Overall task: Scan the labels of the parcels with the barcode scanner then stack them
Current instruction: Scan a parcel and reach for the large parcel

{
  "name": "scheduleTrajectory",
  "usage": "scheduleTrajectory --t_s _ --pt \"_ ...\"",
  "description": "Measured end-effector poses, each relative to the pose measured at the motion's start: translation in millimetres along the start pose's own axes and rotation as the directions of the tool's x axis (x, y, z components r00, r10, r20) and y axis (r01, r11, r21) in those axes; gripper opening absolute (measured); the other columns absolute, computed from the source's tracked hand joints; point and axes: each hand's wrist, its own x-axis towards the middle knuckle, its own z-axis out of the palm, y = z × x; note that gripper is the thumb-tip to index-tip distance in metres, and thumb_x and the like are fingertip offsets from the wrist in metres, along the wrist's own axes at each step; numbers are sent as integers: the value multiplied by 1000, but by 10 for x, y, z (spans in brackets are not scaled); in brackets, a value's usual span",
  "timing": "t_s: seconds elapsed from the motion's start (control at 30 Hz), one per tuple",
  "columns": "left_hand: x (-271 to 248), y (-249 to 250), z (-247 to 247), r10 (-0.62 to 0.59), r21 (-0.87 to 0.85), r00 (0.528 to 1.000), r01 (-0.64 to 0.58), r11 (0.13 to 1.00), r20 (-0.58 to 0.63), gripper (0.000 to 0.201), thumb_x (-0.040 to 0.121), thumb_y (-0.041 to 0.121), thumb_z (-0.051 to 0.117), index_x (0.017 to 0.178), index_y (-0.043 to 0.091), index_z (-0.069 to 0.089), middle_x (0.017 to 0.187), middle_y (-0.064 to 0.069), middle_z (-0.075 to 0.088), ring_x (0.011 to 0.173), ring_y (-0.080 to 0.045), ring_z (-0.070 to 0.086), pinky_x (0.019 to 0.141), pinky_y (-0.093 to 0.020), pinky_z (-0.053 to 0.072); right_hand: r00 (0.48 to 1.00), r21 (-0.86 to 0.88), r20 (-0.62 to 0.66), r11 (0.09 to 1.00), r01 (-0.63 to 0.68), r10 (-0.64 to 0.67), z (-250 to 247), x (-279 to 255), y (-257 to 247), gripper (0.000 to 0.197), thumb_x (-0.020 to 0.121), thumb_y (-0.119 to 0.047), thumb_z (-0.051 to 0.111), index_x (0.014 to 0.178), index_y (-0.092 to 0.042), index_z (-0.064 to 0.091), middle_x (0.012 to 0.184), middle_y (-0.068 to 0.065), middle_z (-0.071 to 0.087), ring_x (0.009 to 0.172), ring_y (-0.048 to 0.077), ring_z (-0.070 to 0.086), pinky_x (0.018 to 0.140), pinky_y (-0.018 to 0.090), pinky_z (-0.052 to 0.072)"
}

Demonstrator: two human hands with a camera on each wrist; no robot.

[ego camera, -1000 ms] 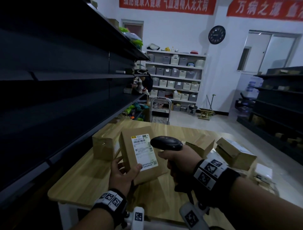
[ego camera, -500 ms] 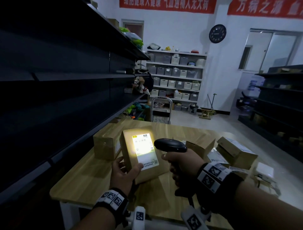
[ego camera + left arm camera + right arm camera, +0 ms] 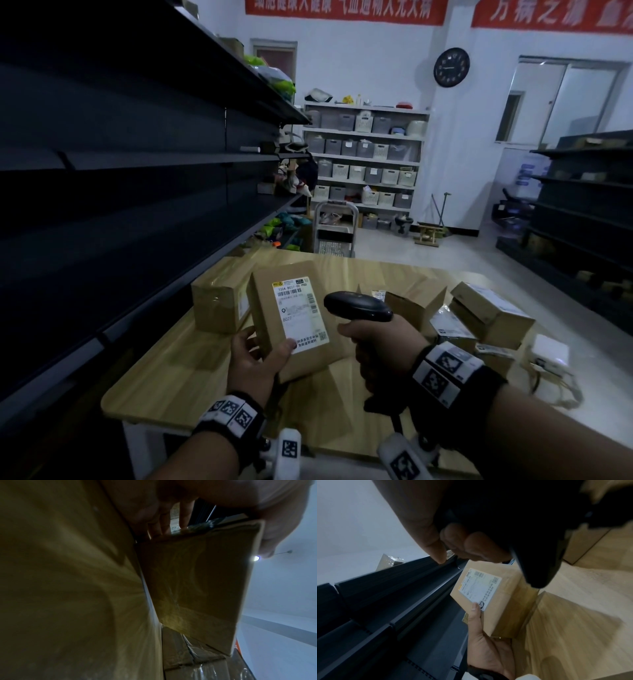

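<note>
A flat brown parcel (image 3: 274, 311) with a white label (image 3: 298, 312) is tilted up over the wooden table (image 3: 178, 373). My left hand (image 3: 255, 356) grips its lower left corner, thumb on the label's bottom edge. In the left wrist view the parcel (image 3: 197, 582) shows its underside below my fingers (image 3: 185, 515). My right hand (image 3: 380, 346) grips the black barcode scanner (image 3: 356, 305), whose head points at the label from the right. In the right wrist view the scanner (image 3: 537, 555) is dark above the parcel (image 3: 501, 609). No scan light shows on the label.
A taped box (image 3: 219, 301) stands behind the held parcel at the left. Several more parcels (image 3: 489, 311) lie at the table's right side, with a small white device (image 3: 548, 353) and cable beyond. Dark shelving (image 3: 137, 192) runs along the table's left edge.
The scanner's light lit up the label half a second ago and is now off. Both hands and the parcel have stayed almost in place.
</note>
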Motion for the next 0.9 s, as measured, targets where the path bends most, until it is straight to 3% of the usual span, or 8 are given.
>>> scheduleTrajectory --t_s 0.13,0.2,0.37,0.53,0.63,0.73,0.8,0.9 --pt "31 -29 -9 -6 14 1000 6 1000 -2 83 78 29 97 145 30 47 125 -3 71 109 -27 73 89 -49 64 998 187 27 981 50 -56 -167 87 128 29 90 -20 80 81 -11 54 58 9 41 48 21 39 53 31 34" --pt "48 -42 -10 -13 8 1000 13 1000 2 83 78 29 97 145 30 48 125 -5 71 110 -28 73 91 -52 64 994 254 72 965 59 -79 -312 134 218 34 82 -26 86 79 -10 55 60 10 41 48 23 41 51 32 37" --pt "2 -16 9 -9 25 999 8 1000 32 74 81 27 95 137 36 47 120 -1 70 108 -27 72 86 -46 62 989 374 145 927 -38 -18 -706 290 589 44 75 -33 90 62 -10 54 58 6 36 47 22 40 49 32 36" --pt "3 -18 12 -9 4 999 9 1000 50 73 82 26 94 140 32 49 123 -1 69 107 -24 72 80 -40 59 988 571 157 816 -96 7 -956 436 1070 59 46 -29 107 60 -11 52 51 5 36 41 23 40 45 33 36" --pt "11 -7 6 -22 23 999 20 1000 49 86 71 39 100 141 33 50 125 -3 71 109 -27 74 87 -47 62 987 705 152 706 -70 -54 -1021 477 1163 59 36 -25 110 63 -12 59 50 3 35 37 21 38 39 34 37" --pt "-9 29 4 -49 45 998 47 998 50 102 50 60 93 141 36 51 124 -2 74 110 -31 76 95 -56 63 979 760 175 647 -66 -106 -1035 471 1173 60 35 -26 111 65 -11 61 50 2 36 36 20 38 39 33 38" --pt "-24 26 20 -71 27 995 70 997 67 95 59 55 93 142 34 51 123 -4 74 109 -31 75 93 -54 62 975 762 189 644 -68 -121 -1025 459 1179 61 34 -26 111 64 -10 61 50 3 37 36 21 39 39 32 39" --pt "-3 46 42 -101 37 991 98 995 83 65 91 34 86 144 26 50 120 -6 72 104 -29 72 80 -43 57 975 765 190 641 -72 -117 -1029 468 1194 61 37 -27 111 66 -10 61 52 3 36 38 21 39 40 31 39"
